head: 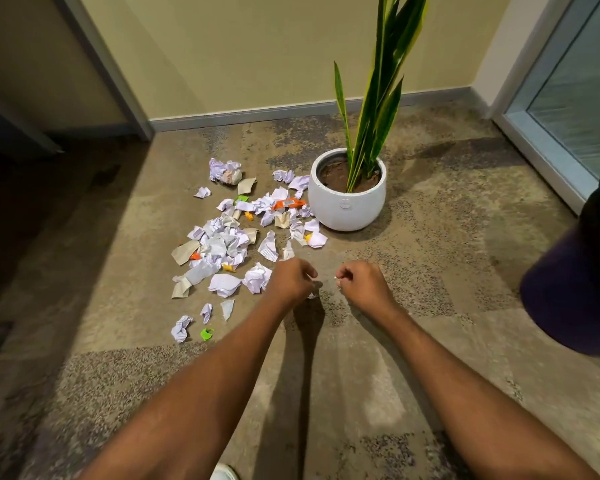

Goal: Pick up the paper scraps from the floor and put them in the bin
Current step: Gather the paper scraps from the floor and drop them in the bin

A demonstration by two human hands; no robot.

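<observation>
Littering mottled carpet (437,244), crumpled white paper scraps (222,242) crowd a round white pot (347,207); left grip (291,279), right grip (362,285) curled, contents unclear.

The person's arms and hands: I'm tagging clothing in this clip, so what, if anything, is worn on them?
Nothing that shows. Both the left forearm and the right forearm are bare down to the frame's lower edge, with no sleeve or cuff in view. The left hand and right hand are ungloved, and no watch, bracelet or ring can be made out.
</observation>
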